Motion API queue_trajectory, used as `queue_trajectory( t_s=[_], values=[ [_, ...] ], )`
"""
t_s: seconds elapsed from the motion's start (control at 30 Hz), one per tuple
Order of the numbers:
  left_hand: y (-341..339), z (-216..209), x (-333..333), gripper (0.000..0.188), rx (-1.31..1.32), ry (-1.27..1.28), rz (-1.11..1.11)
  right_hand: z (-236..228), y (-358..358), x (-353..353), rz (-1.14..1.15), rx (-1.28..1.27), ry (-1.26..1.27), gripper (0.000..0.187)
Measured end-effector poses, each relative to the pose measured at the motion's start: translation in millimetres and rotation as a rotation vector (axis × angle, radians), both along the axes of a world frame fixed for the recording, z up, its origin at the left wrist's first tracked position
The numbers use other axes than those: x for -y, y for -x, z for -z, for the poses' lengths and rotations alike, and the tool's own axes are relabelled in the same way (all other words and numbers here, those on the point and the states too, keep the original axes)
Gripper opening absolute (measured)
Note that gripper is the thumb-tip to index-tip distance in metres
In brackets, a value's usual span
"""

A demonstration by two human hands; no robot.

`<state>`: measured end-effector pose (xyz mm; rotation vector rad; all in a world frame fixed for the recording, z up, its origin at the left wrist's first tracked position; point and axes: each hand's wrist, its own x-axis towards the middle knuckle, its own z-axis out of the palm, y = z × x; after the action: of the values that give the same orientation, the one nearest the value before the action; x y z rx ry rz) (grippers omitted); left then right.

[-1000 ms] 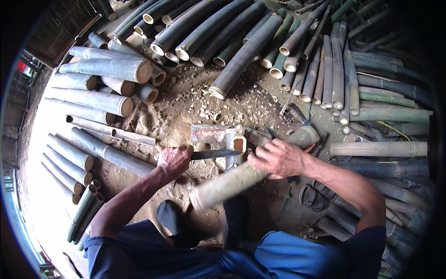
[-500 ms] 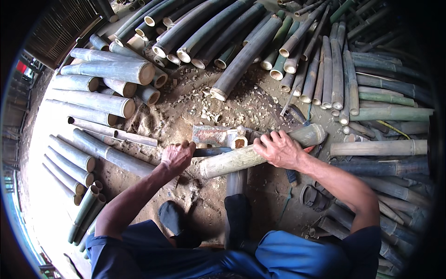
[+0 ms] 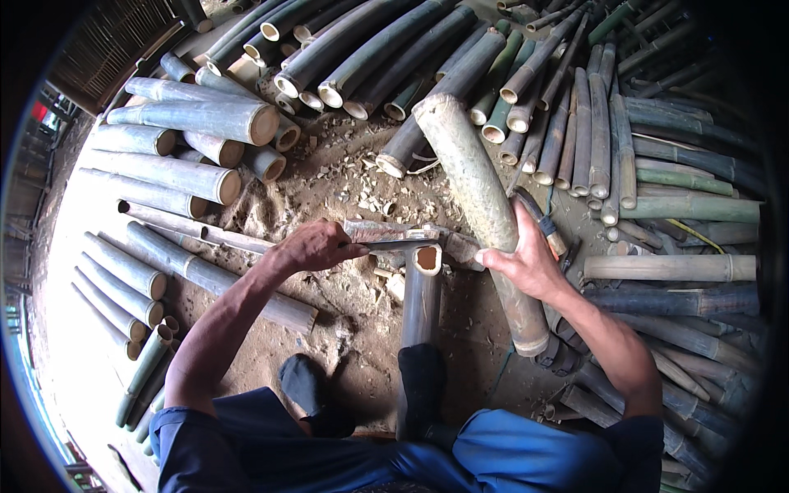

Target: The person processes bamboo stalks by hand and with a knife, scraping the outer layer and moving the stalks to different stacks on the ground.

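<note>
My left hand (image 3: 316,245) is closed around the handle of a long knife. Its dark blade (image 3: 394,245) points right, at the open upper end of a bamboo post (image 3: 422,304) that stands between my feet. In my right hand (image 3: 530,263) is a thick, pale, scraped bamboo section (image 3: 470,168), gripped below its middle with the thumb across the near side. The section is tilted, its far end leaning up and left and its lower end down by a sandal (image 3: 559,357). Blade and section are apart.
Cut bamboo lies in stacks at the left (image 3: 193,123), the far side (image 3: 386,49) and the right (image 3: 670,267). Wood chips (image 3: 374,197) litter the earth floor. A dark tool (image 3: 546,226) lies behind my right hand. My feet (image 3: 419,378) are in dark socks.
The bamboo section has swung from lying nearly level across the post to a steep slant at its right. My right hand has turned with it. The knife has moved slightly upward.
</note>
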<state>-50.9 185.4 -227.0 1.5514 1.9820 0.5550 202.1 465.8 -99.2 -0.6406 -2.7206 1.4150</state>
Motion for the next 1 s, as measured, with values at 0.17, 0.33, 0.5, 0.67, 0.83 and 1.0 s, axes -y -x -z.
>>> queue_trajectory(
  t_s=[0.17,0.33,0.5,0.67,0.83,1.0],
  values=[
    [-3.1,2.1,-2.6,0.051,-0.163,0.109,-0.074,13.1,-19.7,12.4,-0.044,0.107,-0.190,0.109],
    [0.8,8.6,0.1,0.052,-0.139,0.173,-0.070,-7.5,0.6,33.0,-0.290,0.512,-0.213,0.092],
    [5.9,16.3,-3.7,0.059,-0.034,0.173,-0.071,4.0,-0.5,25.7,-0.164,0.130,-0.251,0.093],
    [11.8,18.3,-2.9,0.062,-0.089,0.216,0.009,2.7,7.4,26.0,-0.320,0.587,-0.247,0.086],
    [-37.8,7.0,20.0,0.047,-0.370,-0.044,0.200,-13.6,0.9,9.6,-0.230,0.555,-0.088,0.102],
    [-77.9,1.5,13.4,0.036,-0.294,-0.132,-0.057,1.8,-29.2,1.1,-0.175,0.228,-0.183,0.099]
  ],
)
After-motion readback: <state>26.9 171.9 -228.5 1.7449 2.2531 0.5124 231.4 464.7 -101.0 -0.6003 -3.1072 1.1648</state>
